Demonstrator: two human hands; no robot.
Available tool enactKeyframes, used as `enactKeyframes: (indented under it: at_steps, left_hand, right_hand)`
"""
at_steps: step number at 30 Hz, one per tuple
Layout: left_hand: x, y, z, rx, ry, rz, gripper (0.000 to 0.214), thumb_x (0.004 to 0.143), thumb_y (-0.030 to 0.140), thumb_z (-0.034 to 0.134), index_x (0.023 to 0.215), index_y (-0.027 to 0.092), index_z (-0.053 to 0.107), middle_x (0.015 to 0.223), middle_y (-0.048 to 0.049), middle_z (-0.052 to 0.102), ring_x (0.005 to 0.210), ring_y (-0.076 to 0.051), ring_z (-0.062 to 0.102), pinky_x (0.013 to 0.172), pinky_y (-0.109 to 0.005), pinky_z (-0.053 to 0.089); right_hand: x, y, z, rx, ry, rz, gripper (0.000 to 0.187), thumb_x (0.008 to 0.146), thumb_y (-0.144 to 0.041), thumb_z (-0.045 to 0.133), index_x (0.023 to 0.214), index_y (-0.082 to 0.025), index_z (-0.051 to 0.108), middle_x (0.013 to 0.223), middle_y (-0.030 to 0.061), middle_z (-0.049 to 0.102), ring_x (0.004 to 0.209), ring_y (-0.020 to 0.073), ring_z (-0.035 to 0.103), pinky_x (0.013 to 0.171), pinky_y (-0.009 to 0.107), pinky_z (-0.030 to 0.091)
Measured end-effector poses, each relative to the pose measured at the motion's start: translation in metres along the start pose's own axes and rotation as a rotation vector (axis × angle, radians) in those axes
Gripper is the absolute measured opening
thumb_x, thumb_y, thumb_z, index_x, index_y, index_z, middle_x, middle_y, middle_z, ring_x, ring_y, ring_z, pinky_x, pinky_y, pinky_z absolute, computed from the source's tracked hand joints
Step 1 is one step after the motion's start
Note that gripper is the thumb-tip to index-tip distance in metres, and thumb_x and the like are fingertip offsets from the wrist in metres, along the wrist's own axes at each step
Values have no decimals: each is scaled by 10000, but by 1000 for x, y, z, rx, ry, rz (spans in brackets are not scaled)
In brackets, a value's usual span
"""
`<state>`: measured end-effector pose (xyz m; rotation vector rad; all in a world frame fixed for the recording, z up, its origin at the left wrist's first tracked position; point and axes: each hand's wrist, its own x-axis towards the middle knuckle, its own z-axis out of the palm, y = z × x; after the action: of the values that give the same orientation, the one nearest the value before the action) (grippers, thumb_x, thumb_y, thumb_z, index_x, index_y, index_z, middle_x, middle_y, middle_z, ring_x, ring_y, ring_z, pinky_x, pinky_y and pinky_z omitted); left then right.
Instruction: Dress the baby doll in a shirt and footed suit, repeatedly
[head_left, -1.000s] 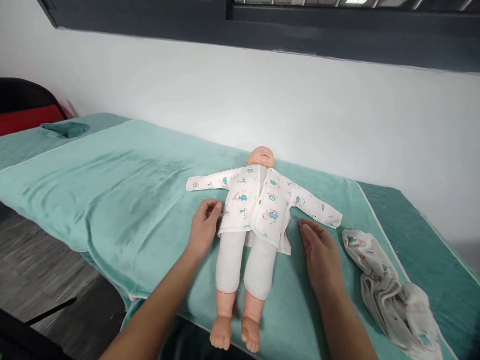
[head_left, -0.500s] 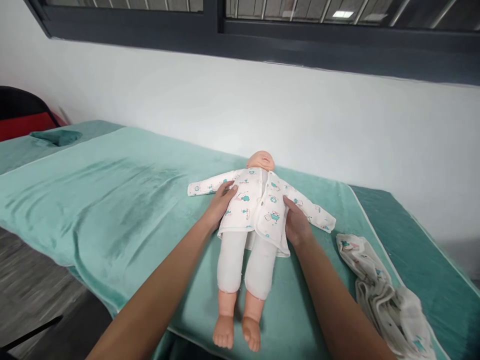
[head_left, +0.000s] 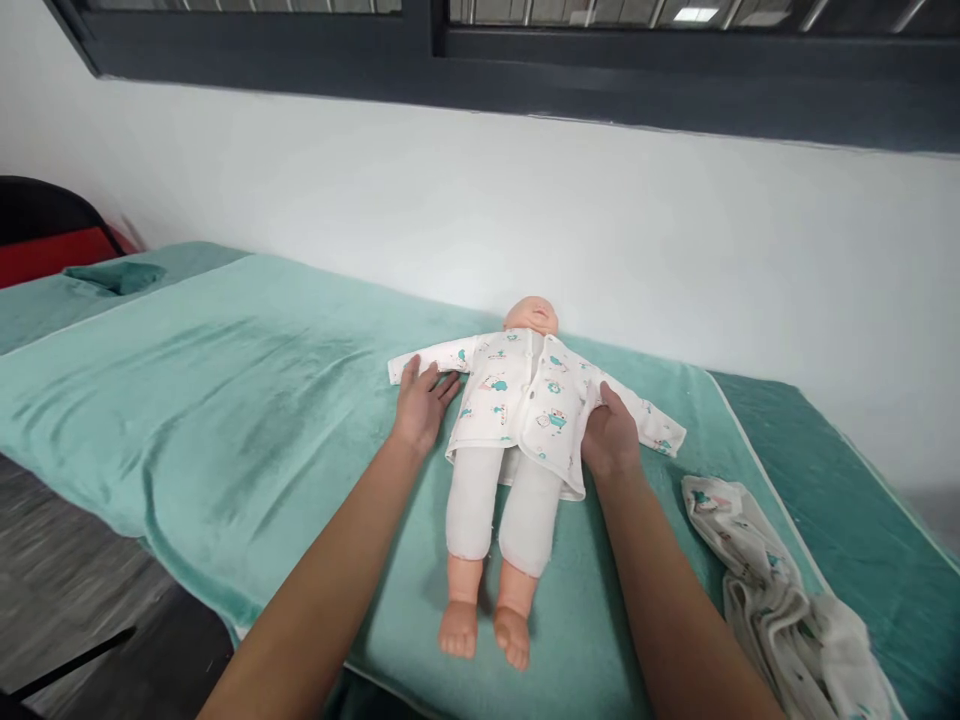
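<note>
Seemingly steadying the doll by the bed's far edge, left hand lies open against its sleeve, right hand curled on its jacket, grip unclear.

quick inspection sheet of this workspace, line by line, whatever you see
surface: teal towel spread over a table, darker teal cover at right
job's things: baby doll on its back, wearing a printed white jacket, sleeves spread
clutter: crumpled printed cloth beside the doll; folded teal cloth far left
grippers: left hand flat and open on one sleeve; right hand at the other sleeve, grip hidden
cables: nothing seen
surroundings: white wall, dark window frame, red and black chair
</note>
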<state>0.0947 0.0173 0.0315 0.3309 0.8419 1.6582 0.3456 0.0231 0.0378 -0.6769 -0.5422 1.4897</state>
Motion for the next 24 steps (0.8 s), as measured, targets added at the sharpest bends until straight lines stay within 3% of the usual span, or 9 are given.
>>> enactKeyframes:
  at_steps: [4,8,13,16,20,24]
  left_hand:
    - [13,11,-11,-75,90,66,601,894,194,656,1440,306,433,1366,-90,589,1219,-210,642,1081,-402,530]
    - [21,12,-16,-67,101,131,496,909,151,621,1379,259,506,1376,-88,607,1304,-179,587,1133,-367,486]
    - [25,9,-21,-26,74,204,654,881,138,636,1461,339,409,1447,-59,559,1249,-157,629,1135,-354,480]
    - [30,9,-24,-15,95,252,669,852,103,627,1450,315,414,1434,-65,560,1245,-149,629,1139,-327,469]
    - [40,13,-27,33,102,307,499,817,77,623,1269,267,529,1344,-62,600,1264,-137,607,1143,-302,453]
    - [50,19,-33,97,88,361,116,845,124,602,910,211,562,1071,-66,665,1146,-142,650,1097,-291,477]
  right_hand:
    - [4,-5,-7,-18,-59,22,403,947,-418,465,1202,-184,671,1228,107,737,1312,294,598,1144,583,436]
    - [9,-18,-21,-30,-64,-15,385,954,-385,442,1193,-172,654,1242,119,722,1315,285,590,1130,606,439]
    - [16,-48,-56,86,167,-141,238,956,-253,452,1099,-173,625,1130,102,735,1183,234,670,1036,514,552]
    - [23,-58,-72,75,334,-213,184,965,-214,447,1041,-168,608,1073,99,724,1103,210,697,986,444,589]
    - [32,-60,-83,-23,483,-294,182,997,-203,393,1004,-192,574,1079,93,699,1081,186,697,977,405,587]
    - [36,-62,-86,-117,561,-359,152,974,-160,374,974,-204,520,1040,79,676,1061,200,702,963,443,594]
